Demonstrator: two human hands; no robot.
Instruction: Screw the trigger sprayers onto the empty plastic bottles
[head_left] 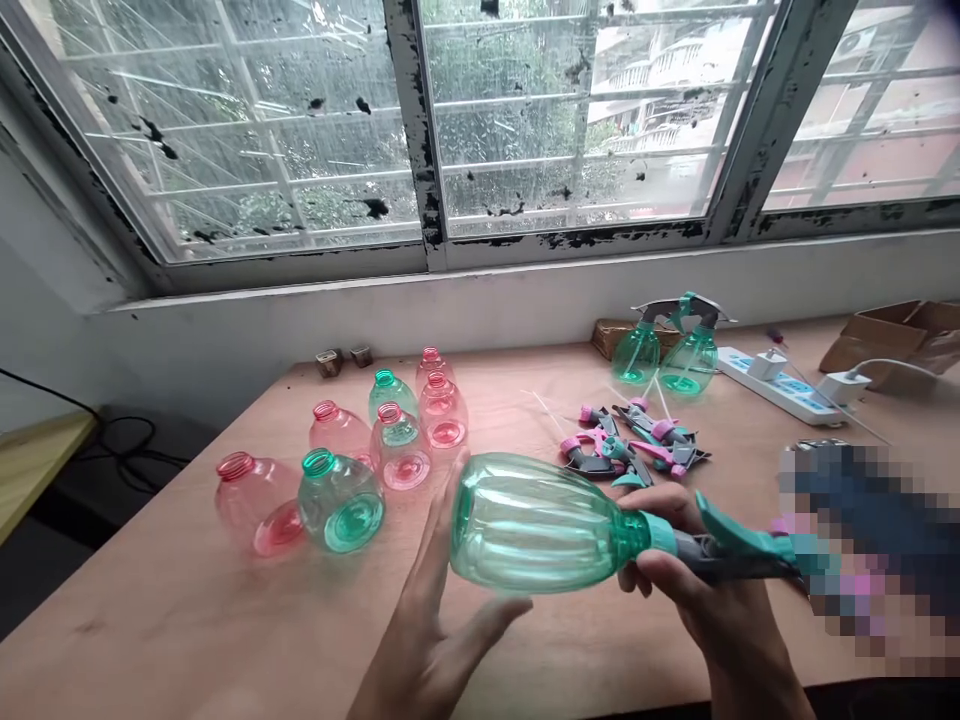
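As right hand [701, 590] grips it, bottle [540, 525] lies level, base left.

Seven open bottles [341, 500] — three trigger-topped sprayers [540, 525]

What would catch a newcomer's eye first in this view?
The green spray bottle held sideways at centre: the right hand grips its neck and trigger head, and the left hand lies open against its base. Left of it on the wooden table sits a cluster of capless pink and green bottles. Behind are a pile of loose trigger heads and two finished green sprayers near the window wall.
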